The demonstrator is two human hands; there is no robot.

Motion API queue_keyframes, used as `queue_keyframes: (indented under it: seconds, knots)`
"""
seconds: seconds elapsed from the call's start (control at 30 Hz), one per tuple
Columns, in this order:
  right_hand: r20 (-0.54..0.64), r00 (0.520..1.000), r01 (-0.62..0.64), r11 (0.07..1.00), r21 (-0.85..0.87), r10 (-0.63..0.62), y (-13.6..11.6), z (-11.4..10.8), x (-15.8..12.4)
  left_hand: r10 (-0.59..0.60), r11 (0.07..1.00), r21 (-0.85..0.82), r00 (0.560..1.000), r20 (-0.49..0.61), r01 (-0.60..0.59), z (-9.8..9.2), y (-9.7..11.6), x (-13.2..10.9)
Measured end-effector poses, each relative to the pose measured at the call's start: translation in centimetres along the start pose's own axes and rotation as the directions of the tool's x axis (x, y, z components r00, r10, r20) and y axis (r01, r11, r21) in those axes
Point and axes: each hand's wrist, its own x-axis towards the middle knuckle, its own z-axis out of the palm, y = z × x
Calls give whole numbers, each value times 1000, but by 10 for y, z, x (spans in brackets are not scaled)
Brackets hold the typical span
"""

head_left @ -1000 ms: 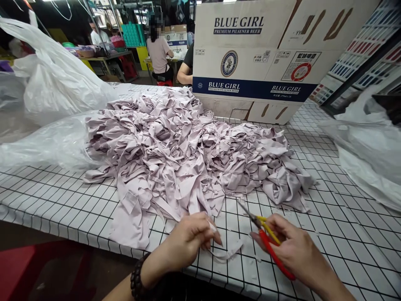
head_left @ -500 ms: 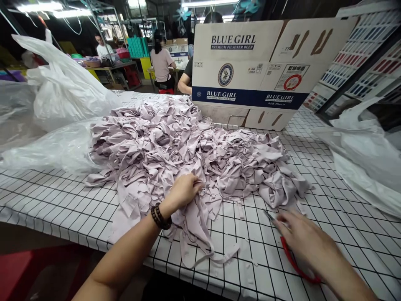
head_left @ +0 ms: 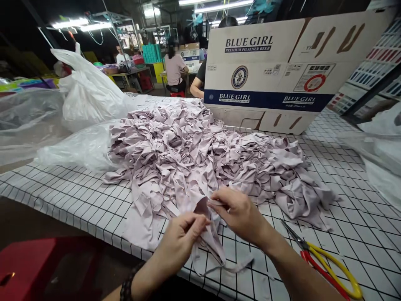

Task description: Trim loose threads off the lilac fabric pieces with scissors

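Note:
My left hand (head_left: pixel 184 236) pinches the edge of a pale pink fabric piece (head_left: pixel 213 240) at the front of the heap. Close beside it, my right hand (head_left: pixel 239 213) grips another part of the same piece between thumb and fingers. A thin strap from this fabric trails onto the table below my hands. Behind them spreads a big heap of pale pink fabric pieces (head_left: pixel 169 142). Scissors (head_left: pixel 303 244) with one red and one yellow handle lie on the table, right of my right forearm, blades pointing away from me.
A grid-patterned cloth covers the table (head_left: pixel 90 205). At the back stands a BLUE GIRL carton (head_left: pixel 266 75), with a person's arm (head_left: pixel 197 85) behind it. Plastic bags (head_left: pixel 90 92) lie at left, another plastic bag (head_left: pixel 382 150) at right. A red stool (head_left: pixel 46 267) is below the table edge.
The scissors have left my right hand and now lie on the table. My right hand has moved left onto the fabric beside my left hand. The view has shifted somewhat left.

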Motion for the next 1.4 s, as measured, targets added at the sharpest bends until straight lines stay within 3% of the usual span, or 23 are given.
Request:
queue_keyframes:
  seconds: [0.07, 0.1, 0.17, 0.2, 0.27, 0.33, 0.4, 0.47, 0.57, 0.7, 0.77, 0.83, 0.9, 0.93, 1.0, 1.07, 1.17, 1.23, 1.27, 1.3, 1.33, 1.37, 1.4]
  knots:
    - [-47, 976, 187, 929, -319, -212, -16, 5, -7, -192, 917, -312, 960, 205, 250, 5, -1, -2]
    - [-39, 955, 247, 861, -444, -294, -25, 8, -12, -227, 854, -415, 943, 242, 313, 6, -1, 0]
    - [-15, 921, 314, 766, -560, -389, -40, 11, -23, -253, 791, -505, 937, 243, 344, 6, -1, 6]
    - [-13, 915, 328, 762, -558, -403, -45, 10, -29, -262, 780, -518, 935, 237, 350, 5, 0, 8]
    - [-10, 942, 299, 851, -432, -336, -50, 5, -38, -279, 760, -536, 929, 241, 368, 2, 3, 9]
    - [-37, 979, 186, 949, -254, -202, -45, -1, -39, -269, 742, -560, 929, 254, 368, 0, 7, 7]
    - [-86, 993, 67, 984, -166, -82, -33, -4, -32, -237, 723, -590, 931, 279, 361, -1, 11, 4]
    - [-58, 995, 75, 988, -134, -83, -18, 2, -18, -197, 711, -601, 924, 329, 365, -2, 14, 2]
    - [19, 975, 218, 974, 52, -220, -1, 21, 3, -154, 743, -560, 909, 388, 365, -9, 16, 0]
    - [-171, 966, 224, 956, 187, -193, 6, 36, 11, -185, 851, -401, 909, 374, 339, -20, 11, -2]
    - [-224, 955, 223, 969, 105, -195, 5, 35, 6, -140, 940, -264, 952, 273, 215, -22, 7, -3]
    - [-255, 938, 228, 972, -54, -234, 3, 36, 1, -3, 996, -86, 998, 59, 8, -21, 5, -4]
    - [-257, 935, 205, 963, -173, -245, -1, 43, -3, 155, 987, 68, 982, -112, -148, -16, 3, -2]
    - [-249, 940, 187, 964, -192, -232, -4, 48, -5, 199, 978, 90, 971, -134, -188, -14, 2, -1]
    - [-208, 962, 148, 977, -152, -178, -9, 58, -6, 191, 981, -25, 980, -61, -193, -8, -1, 2]
    - [-78, 991, 103, 992, -66, -108, -9, 58, -12, 120, 961, -261, 988, 98, -91, -3, -5, 6]
    - [109, 991, -71, 996, -49, 76, 9, 27, -44, 54, 873, -483, 973, 225, 63, 3, -12, 11]
    - [54, 940, -327, 935, -139, 337, 35, -10, -83, 23, 858, -505, 974, 224, 96, 6, -14, 14]
    - [-8, 868, -487, 849, -205, 497, 50, -30, -106, 3, 861, -496, 976, 219, 108, 7, -14, 14]
    - [-70, 759, -638, 719, -275, 647, 65, -48, -129, -17, 868, -481, 976, 216, 122, 9, -13, 15]
    - [-153, 616, -768, 546, -335, 773, 78, -63, -151, -36, 877, -461, 976, 213, 133, 10, -12, 15]
    - [-135, 500, -829, 427, -360, 856, 88, -74, -170, -48, 887, -440, 976, 211, 139, 12, -11, 16]
    - [-108, 424, -859, 362, -362, 899, 96, -82, -184, -56, 897, -418, 975, 213, 143, 14, -10, 16]
